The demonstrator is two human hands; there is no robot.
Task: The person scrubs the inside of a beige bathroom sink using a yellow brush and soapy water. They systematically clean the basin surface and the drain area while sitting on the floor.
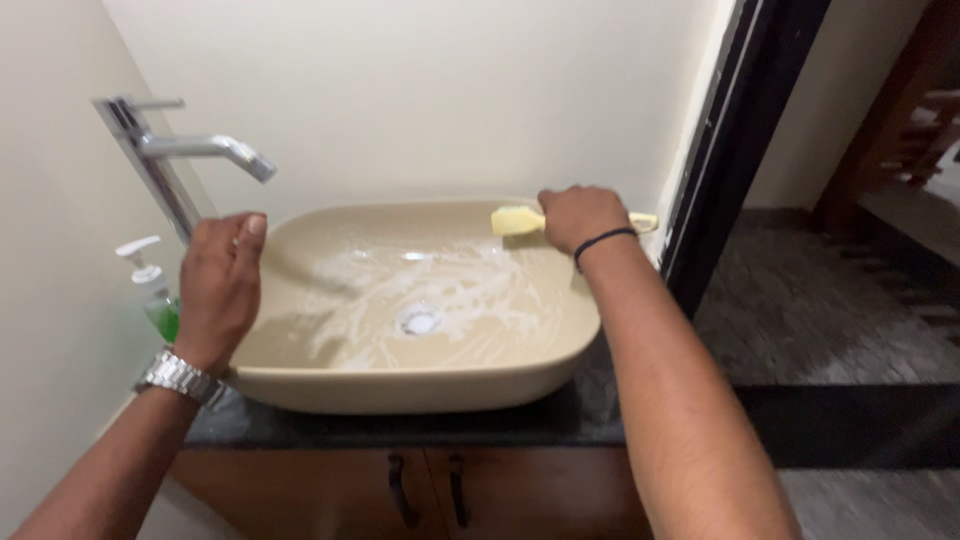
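Note:
A beige basin (400,385) stands on a dark counter, its inside streaked with white foam around the drain (420,320). My right hand (578,215) is closed on a pale yellow brush (514,220), whose head lies against the basin's far right rim; the handle end sticks out past my hand on the right. A dark band circles that wrist. My left hand (218,285) rests on the basin's left rim with the thumb raised, holding nothing. A metal watch sits on that wrist.
A tall chrome tap (170,160) rises at the left, spout over the basin. A pump bottle of green liquid (155,295) stands behind my left hand. Wooden cabinet doors (430,490) lie below the counter. A dark door frame (735,140) and tiled floor are on the right.

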